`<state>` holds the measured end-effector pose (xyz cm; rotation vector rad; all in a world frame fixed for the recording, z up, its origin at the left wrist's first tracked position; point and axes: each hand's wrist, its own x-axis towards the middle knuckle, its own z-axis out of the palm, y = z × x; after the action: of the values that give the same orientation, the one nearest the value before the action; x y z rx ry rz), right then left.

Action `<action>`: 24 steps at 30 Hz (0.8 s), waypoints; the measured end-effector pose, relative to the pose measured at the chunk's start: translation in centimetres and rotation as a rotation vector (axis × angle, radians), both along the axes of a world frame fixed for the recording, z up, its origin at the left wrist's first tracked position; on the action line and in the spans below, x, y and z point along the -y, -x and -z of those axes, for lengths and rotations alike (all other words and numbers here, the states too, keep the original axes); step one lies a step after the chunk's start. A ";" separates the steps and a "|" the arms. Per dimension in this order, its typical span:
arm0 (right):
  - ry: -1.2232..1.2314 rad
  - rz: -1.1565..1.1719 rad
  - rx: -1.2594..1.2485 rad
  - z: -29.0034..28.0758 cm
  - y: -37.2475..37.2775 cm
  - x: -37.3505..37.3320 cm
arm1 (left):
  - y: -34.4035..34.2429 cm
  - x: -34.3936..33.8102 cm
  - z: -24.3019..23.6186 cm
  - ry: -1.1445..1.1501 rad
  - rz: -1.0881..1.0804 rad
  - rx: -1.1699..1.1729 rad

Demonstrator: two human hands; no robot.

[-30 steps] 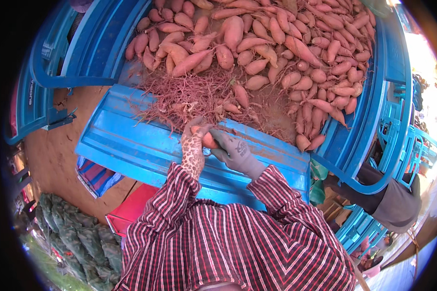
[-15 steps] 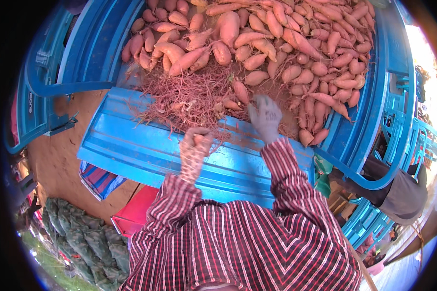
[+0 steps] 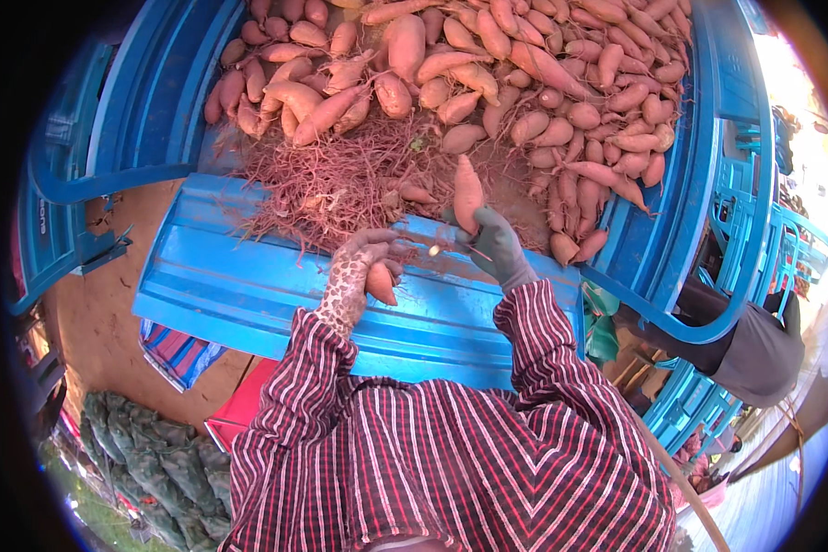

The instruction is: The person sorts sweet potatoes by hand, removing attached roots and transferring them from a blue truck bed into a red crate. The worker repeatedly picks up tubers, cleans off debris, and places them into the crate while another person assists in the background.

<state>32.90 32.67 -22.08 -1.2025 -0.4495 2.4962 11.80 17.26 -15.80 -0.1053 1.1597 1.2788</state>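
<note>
My left hand [image 3: 357, 269], in a spotted glove, is closed around a small reddish sweet potato [image 3: 380, 284] over the blue tailgate [image 3: 221, 276]. My right hand [image 3: 499, 247], in a grey glove, grips a longer sweet potato [image 3: 467, 191] by its lower end, its tip pointing up and away from me. Between the hands shows a small pale spot [image 3: 434, 250], too small to make out. A tangle of thin reddish roots [image 3: 331, 189] lies just beyond my left hand, partly over the tailgate's edge.
A large heap of sweet potatoes [image 3: 561, 101] fills the far part of the blue truck bed. Blue side rails [image 3: 708, 230] stand on both sides. Stuffed dark green sacks [image 3: 152, 451] lie at lower left, beside a red object [image 3: 241, 405]. A person's dark-clothed leg [image 3: 754, 359] is at right.
My right hand has picked up a sweet potato from beside the roots and drawn it nearer. The left hand has turned, showing more of its sweet potato. The view has shifted slightly.
</note>
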 end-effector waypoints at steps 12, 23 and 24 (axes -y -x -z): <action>-1.243 -0.870 0.600 -4.3 3.1 -0.7 | 1.4 -0.5 0.7 0.095 0.457 -0.171; -1.967 -1.419 1.129 3.4 8.8 -11.7 | 1.0 3.5 -1.0 -0.147 -0.111 0.132; -1.943 -1.357 1.092 3.0 8.4 -11.9 | 1.0 3.6 -0.9 -0.105 -0.130 0.158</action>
<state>24.52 44.62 -25.12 -0.9311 -3.3265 0.1053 10.84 13.62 -14.91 -0.2027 0.9612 1.4174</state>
